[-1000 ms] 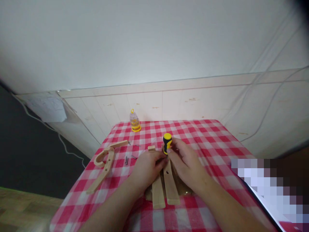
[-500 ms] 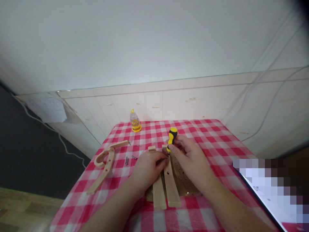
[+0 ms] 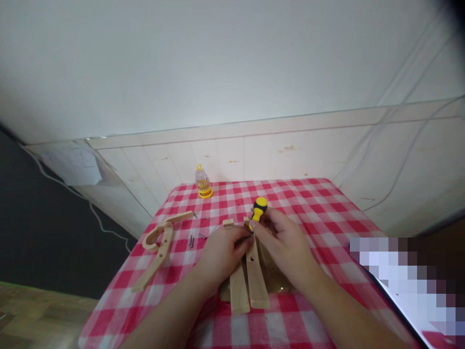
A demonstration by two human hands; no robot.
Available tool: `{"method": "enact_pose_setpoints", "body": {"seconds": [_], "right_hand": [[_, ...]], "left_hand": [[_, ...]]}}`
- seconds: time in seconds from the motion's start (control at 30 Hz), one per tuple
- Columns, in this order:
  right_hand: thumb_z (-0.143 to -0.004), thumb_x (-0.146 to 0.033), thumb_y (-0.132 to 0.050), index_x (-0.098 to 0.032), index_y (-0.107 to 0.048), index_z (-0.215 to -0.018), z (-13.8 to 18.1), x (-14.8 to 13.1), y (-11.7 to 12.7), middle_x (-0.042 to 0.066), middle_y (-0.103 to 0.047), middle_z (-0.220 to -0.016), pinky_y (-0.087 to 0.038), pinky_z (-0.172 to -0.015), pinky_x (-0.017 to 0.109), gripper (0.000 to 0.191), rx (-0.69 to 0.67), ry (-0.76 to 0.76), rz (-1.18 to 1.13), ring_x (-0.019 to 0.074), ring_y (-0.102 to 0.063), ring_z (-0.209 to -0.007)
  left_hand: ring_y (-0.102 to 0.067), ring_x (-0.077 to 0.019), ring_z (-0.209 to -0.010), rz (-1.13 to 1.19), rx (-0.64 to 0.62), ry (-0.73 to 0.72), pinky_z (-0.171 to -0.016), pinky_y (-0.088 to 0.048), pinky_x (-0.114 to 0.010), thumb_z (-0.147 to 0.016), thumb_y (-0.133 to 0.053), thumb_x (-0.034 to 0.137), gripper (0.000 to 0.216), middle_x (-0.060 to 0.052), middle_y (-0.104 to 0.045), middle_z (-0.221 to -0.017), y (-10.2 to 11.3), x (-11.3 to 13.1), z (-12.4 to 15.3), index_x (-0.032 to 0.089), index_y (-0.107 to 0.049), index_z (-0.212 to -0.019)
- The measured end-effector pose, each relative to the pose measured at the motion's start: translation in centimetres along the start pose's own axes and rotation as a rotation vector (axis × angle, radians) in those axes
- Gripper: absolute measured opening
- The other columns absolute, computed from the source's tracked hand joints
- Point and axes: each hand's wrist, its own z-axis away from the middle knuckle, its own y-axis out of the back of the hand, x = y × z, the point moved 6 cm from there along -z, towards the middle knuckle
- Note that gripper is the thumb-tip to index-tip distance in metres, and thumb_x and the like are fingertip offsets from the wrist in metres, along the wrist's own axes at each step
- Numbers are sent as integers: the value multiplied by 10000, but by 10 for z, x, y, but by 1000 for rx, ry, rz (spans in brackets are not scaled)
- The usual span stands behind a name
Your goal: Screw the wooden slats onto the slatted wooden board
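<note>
My right hand (image 3: 285,237) is closed around a yellow and black screwdriver (image 3: 259,209), which stands tilted with its tip down at a wooden strip (image 3: 257,283). At that tip, the thumb and forefinger of my left hand (image 3: 224,249) close on a small metal screw (image 3: 251,235), largely hidden by the fingers. A second wooden strip (image 3: 239,291) lies alongside, partly under my left hand. Both strips rest over a brown, shiny piece (image 3: 281,283) whose shape is mostly covered.
Left on the checked tablecloth (image 3: 119,291) lies a curved wooden part (image 3: 165,247) with holes. Several loose screws (image 3: 191,241) lie beside it. A yellow-based clear container (image 3: 204,184) stands near the wall. A partly pixelated screen (image 3: 395,295) is at the right edge.
The screwdriver has dropped slightly and tilts more, with my right hand turned around it. The right wooden strip has shifted a little left. My left hand stays in place.
</note>
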Motion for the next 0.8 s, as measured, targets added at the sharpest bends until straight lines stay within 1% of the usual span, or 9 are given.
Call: {"method": "enact_pose_setpoints", "body": {"seconds": [0.17, 0.27, 0.33, 0.4, 0.5, 0.6, 0.67, 0.73, 0.8], "right_hand": [[-814, -376, -571, -204, -629, -957, -1, -4, 3, 55, -631, -947, -465, -710, 276, 231, 24, 60, 88, 160, -592, -802], [-860, -351, -501, -219, -601, -1072, -2, -2, 4, 54, -645, -948, -467, -743, 285, 269, 6, 43, 60, 164, -602, -823], [-885, -344, -445, -219, -579, -1116, -1, -1, 5, 55, -653, -909, -469, -737, 287, 295, 16, 24, 54, 161, -604, -787], [-893, -343, -419, -210, -583, -1095, -1, 0, 5, 49, -650, -841, -466, -704, 277, 292, 21, 16, 59, 156, -597, -739], [-859, -386, -480, -199, -593, -1032, -2, 0, 3, 36, -629, -761, -455, -634, 257, 279, 17, 13, 68, 148, -581, -677], [-814, -400, -548, -190, -608, -935, -2, -1, 5, 40, -615, -766, -443, -607, 255, 249, 65, 31, 106, 146, -564, -661], [-820, -374, -540, -192, -615, -894, -3, -2, 6, 49, -621, -804, -438, -615, 258, 210, 74, 54, 119, 149, -564, -683], [-840, -353, -512, -206, -619, -941, -3, -2, 5, 52, -636, -836, -441, -630, 261, 208, 45, 58, 98, 156, -576, -709], [-864, -346, -475, -221, -604, -1031, -3, -1, 5, 53, -652, -860, -451, -659, 272, 246, 30, 34, 66, 167, -595, -737]], "left_hand": [[-608, -159, -817, -12, -5, 8, -727, -439, -242, -851, -524, 199, 153, -22, -682, -871, -1, -1, 0, 185, -672, -886], [-608, -155, -817, -21, -20, 18, -727, -433, -237, -839, -533, 187, 139, -15, -681, -863, -1, -1, 0, 186, -667, -872], [-610, -151, -813, -16, -16, 28, -720, -429, -232, -834, -537, 187, 132, -10, -683, -862, -1, -2, 0, 191, -666, -862], [-611, -149, -808, -5, -9, 33, -714, -428, -229, -835, -533, 190, 135, -9, -685, -859, 0, -2, 0, 194, -667, -853], [-609, -151, -799, 3, -1, 29, -721, -429, -235, -839, -524, 192, 147, -12, -683, -854, 1, 0, 0, 192, -670, -859], [-607, -147, -785, 7, -2, 34, -709, -428, -232, -836, -527, 188, 147, -8, -681, -836, 2, 1, 0, 190, -673, -859], [-610, -144, -802, 16, -4, 40, -713, -427, -226, -826, -539, 180, 142, -6, -685, -851, 2, 1, 0, 191, -675, -866], [-615, -143, -816, 25, -2, 49, -723, -427, -223, -819, -548, 177, 142, -5, -690, -875, 2, 0, 0, 193, -676, -879], [-617, -141, -808, 27, -2, 55, -715, -426, -223, -825, -544, 183, 141, -4, -690, -877, 1, -1, 0, 195, -675, -874]]}}
